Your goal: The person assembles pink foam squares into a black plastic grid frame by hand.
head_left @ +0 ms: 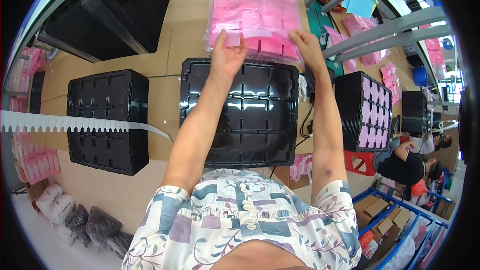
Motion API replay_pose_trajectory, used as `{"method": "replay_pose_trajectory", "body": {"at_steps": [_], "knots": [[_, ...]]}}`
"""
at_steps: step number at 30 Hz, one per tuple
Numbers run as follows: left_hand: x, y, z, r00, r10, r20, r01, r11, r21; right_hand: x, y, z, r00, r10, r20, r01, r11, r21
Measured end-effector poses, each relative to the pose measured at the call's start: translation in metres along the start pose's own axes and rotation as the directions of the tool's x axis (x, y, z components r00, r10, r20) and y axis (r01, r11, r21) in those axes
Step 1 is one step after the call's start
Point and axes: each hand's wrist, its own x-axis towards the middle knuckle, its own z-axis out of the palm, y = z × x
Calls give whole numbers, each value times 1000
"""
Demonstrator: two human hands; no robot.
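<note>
A clear plastic bag point(212, 22) of pink, flat rectangular pieces point(255, 5) in rows lies at the far middle of the table. My left hand point(229, 55) is at its near left corner, fingers closed on a thin pale pink piece point(232, 39). My right hand point(306, 50) is at the near right corner with thumb and fingers pinched together; what they grip is too small to make out. Beneath my forearms sits a glossy black compartment tray point(260, 137), its visible pockets holding nothing.
Stacked black trays point(107, 120) stand on the left, more point(125, 10) at the far left. Another stack point(364, 112) on the right has pink pieces in its top tray. A white toothed strip point(90, 122) crosses the left side. Grey rails point(390, 37) run at far right; a person point(407, 160) is beyond.
</note>
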Motion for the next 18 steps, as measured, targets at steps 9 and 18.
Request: {"method": "replay_pose_trajectory", "body": {"at_steps": [9, 18], "knots": [[-78, 34, -6, 996, 91, -13, -84, 961, 263, -139, -87, 108, 905, 255, 340, -359, 34, 933], [-168, 46, -52, 946, 317, -69, -215, 771, 599, -192, -43, 65, 744, 668, -17, -34, 64, 997]]}}
